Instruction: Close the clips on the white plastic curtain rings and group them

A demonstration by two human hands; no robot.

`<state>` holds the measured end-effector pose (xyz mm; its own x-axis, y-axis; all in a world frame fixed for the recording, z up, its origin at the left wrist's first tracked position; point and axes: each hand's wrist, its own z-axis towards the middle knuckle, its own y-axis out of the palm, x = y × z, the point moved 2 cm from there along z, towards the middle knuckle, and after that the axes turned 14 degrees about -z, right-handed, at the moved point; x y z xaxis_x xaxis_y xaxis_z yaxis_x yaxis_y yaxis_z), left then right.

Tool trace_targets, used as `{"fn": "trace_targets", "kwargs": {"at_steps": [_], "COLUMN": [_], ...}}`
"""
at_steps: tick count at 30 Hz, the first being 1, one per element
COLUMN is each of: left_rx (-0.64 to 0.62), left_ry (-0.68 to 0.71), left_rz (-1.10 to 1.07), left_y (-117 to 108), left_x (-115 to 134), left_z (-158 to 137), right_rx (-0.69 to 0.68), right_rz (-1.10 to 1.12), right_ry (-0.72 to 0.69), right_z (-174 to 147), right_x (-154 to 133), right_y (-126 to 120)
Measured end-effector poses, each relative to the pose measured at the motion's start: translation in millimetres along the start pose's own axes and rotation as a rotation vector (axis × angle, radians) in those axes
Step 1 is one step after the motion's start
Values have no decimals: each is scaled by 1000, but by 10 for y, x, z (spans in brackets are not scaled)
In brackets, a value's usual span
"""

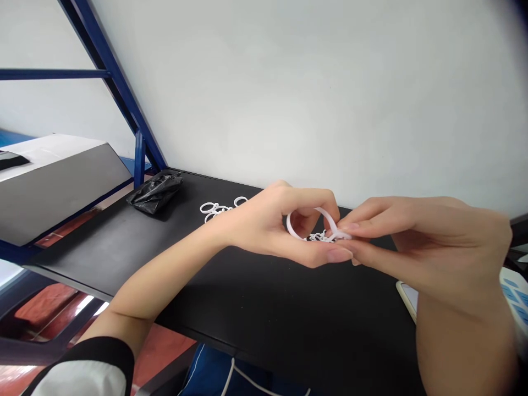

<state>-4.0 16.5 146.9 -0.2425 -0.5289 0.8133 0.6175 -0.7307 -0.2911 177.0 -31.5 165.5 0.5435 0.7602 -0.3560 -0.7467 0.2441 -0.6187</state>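
Observation:
A white plastic ring (291, 226) with a small tab is held up above the black table. My left hand (284, 223) curls around the ring, thumb below and fingers over the top. At the ring's right side, my right hand (412, 236) pinches the tab between thumb and fingertips. Through the ring I see small white plastic pieces (319, 236) lying on the table, partly hidden by my hands. Several more white rings (209, 208) lie in a loose group behind my left forearm.
A crumpled black plastic bag (155, 192) lies at the table's (264, 308) far left corner. A phone (407, 297) sits partly behind my right wrist. At the left are a blue metal frame (119, 82) and a grey panel (66, 187); a pale wall (309, 99) rises behind.

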Motion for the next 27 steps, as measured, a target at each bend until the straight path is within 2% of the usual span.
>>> {"fn": "trace_targets", "kwargs": {"at_steps": [7,11,14,17,22,24,27], "left_rx": [-47,-8,92,84,35,49,55], "left_ry": [-16,-57,-114,-167,-167,-153,-135], "left_rz": [51,339,697,909,1000,1014,1013], "left_y": [-46,-130,-246,-323,-337,-335,-331], "left_x": [7,-28,-89,-151,-184,-182,-185], "left_z": [-11,-11,-7,-7,-17,-19,-13], "right_rx": [11,-7,-179,-357,-572,-657,-695], "right_rz": [-17,-25,-64,-94,-85,-102,-195], "right_ry": [-10,19,126,261,453,464,451], "right_z": [0,4,24,48,7,-56,-158], "right_x": [10,126,208,296,696,907,1132], "right_y": [-2,28,75,139,401,571,819]}}
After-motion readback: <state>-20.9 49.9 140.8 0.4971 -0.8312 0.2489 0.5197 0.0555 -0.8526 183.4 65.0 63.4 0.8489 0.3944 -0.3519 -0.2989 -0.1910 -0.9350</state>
